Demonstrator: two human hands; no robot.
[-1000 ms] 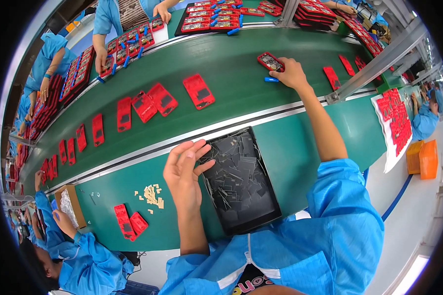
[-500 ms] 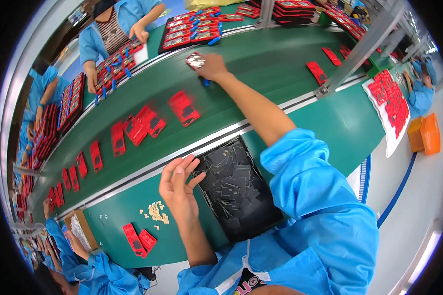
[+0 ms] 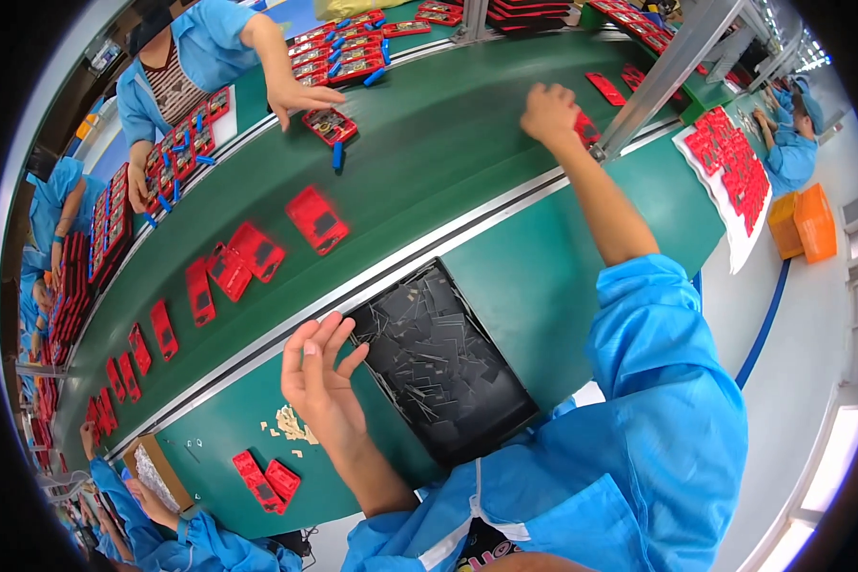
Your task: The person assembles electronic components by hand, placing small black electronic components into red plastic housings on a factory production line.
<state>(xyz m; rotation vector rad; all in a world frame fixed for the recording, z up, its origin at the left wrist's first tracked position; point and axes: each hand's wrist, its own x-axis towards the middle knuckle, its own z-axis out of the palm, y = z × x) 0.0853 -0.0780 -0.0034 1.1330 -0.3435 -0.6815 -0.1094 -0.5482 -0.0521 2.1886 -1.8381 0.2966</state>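
At my far left, red-and-black stacks (image 3: 71,296) rise beyond the green belt (image 3: 419,157). A slanting line of red casings (image 3: 198,291) lies along the belt, two of them overlapping. Below, on my green table (image 3: 543,257), sit a cardboard box (image 3: 169,465), two red casings side by side (image 3: 257,483) and a small scatter of cream pieces (image 3: 291,426).

My left hand (image 3: 324,381) is raised, fingers loosely curled with nothing between them, at the left edge of a black tray (image 3: 477,424). Thin dark pieces (image 3: 439,348) lie jumbled in the tray, right in front of me. Across the belt, a co-worker's hand (image 3: 300,93) is spread just above a red unit with bare electronics (image 3: 330,126), a blue tab (image 3: 337,157) below it.

My right hand (image 3: 550,114) reaches over the belt, fingers bent; I can't tell whether they grip anything. Just to its right, a red casing (image 3: 586,127) lies beside a metal post (image 3: 663,81). Farther right, red parts (image 3: 729,172) cover a white sheet, near orange bins (image 3: 815,224).
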